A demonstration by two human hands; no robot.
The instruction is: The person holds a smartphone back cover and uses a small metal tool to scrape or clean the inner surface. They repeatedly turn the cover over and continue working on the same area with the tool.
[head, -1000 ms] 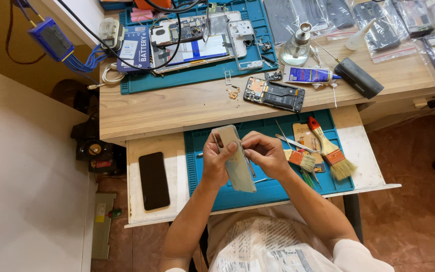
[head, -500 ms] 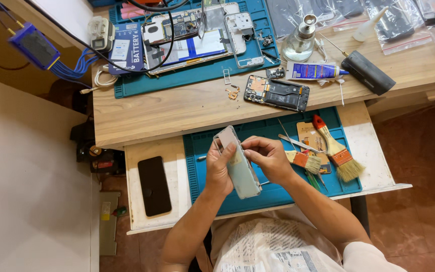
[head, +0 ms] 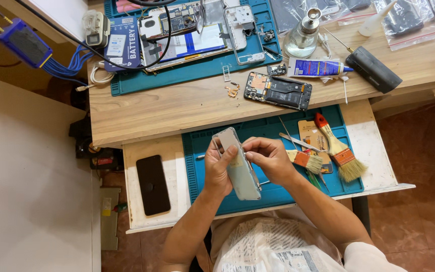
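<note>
Left hand: my left hand [head: 219,166] is wrapped around the left edge of a phone back panel [head: 238,165], thumb and fingers pressed on it.
Right hand: my right hand [head: 269,158] pinches the panel's right edge near the top, fingertips closed on it.
Hands together: I see both hands clamped on the same panel, touching it from opposite sides.
Panel: pale grey-blue, held tilted above the blue mat [head: 278,194], lifted off the surface, long side running away from me.
Mat: it lies on the pull-out tray [head: 373,151], a lower surface in front of the wooden desk [head: 177,108].
Right of the hands: a small brush [head: 305,160] just beside my right hand, a bigger brush with a red handle [head: 336,148] further right, and metal tweezers [head: 298,142] between them.
Left of the hands: a black phone [head: 153,184] lies flat on the tray, well apart from the panel.
Desk: an opened phone [head: 278,90] with its insides showing, a glue tube [head: 318,68] and a glass bottle [head: 303,32] behind it.
</note>
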